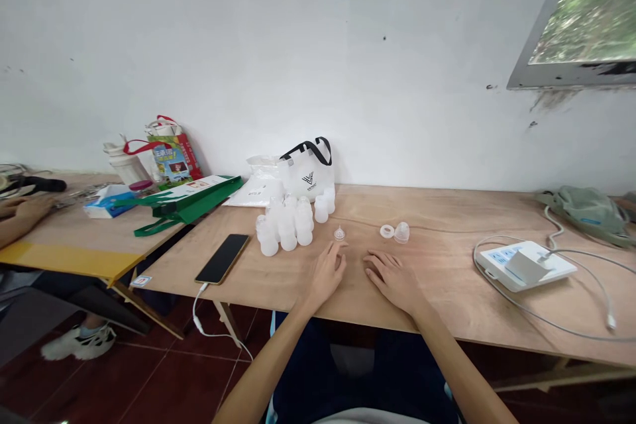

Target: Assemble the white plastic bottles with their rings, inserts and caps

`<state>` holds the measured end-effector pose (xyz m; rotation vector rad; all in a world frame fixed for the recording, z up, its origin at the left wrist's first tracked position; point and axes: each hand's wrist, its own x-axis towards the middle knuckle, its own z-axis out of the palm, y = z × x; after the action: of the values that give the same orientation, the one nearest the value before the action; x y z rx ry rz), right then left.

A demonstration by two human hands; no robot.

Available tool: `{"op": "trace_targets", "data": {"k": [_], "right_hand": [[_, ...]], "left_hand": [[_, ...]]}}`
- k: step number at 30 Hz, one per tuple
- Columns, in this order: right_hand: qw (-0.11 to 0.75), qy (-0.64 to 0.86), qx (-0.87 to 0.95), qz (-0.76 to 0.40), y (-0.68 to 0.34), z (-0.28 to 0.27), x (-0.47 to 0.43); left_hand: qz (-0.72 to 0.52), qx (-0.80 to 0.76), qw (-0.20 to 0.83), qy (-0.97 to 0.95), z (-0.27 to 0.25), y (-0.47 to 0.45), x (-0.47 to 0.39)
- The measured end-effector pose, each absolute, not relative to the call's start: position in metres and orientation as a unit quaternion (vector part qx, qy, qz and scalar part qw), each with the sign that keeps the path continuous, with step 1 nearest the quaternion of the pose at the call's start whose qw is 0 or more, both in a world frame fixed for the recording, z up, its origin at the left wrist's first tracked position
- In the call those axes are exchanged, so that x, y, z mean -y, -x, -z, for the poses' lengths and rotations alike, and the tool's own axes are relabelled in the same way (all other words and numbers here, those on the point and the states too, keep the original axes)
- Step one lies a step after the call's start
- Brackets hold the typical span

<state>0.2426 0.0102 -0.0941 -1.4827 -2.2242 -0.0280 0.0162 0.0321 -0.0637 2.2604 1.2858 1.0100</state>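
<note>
Atop the table [447, 265], grips [326, 273] [393, 281] palm-down

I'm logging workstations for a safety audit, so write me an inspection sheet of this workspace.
Surface: brown wooden table
Job's things: clear teat-shaped part near left hand; white ring beside clear cap; white bottles clustered left
Clutter: phone, white tote, green bag
Hands: left hand and right hand at table, nothing seen held
Cables: white cable hangs from phone; grey cable near white box
Surroundings: wall, window, another person's arm far left
</note>
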Motion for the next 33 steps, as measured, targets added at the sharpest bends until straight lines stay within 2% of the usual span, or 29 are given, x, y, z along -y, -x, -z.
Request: {"op": "trace_targets", "data": {"k": [2,7,11,15,22,33], "right_hand": [[0.234,0.537,0.811,0.01,-0.242,0.094,-0.01],[0.234,0.534,0.812,0.013,-0.242,0.094,-0.01],[0.236,0.535,0.811,0.016,-0.241,0.093,-0.01],[0.234,0.538,0.809,0.014,-0.241,0.092,-0.009],[0.237,0.534,0.811,0.015,-0.241,0.093,-0.01],[0.228,0.538,0.811,0.004,-0.241,0.091,-0.011]], "left_hand": [[-0.35,-0.481,0.165,-0.787,0.051,-0.019,-0.029],[-0.232,-0.572,0.046,-0.785,0.004,-0.025,-0.042],[-0.158,-0.61,0.006,-0.776,-0.024,-0.037,-0.082],[-0.134,-0.643,-0.041,-0.753,-0.029,-0.056,-0.131],[-0.1,-0.674,-0.022,-0.731,-0.018,-0.063,-0.183],[-0.082,-0.682,0.026,-0.727,-0.014,-0.056,-0.205]]}}
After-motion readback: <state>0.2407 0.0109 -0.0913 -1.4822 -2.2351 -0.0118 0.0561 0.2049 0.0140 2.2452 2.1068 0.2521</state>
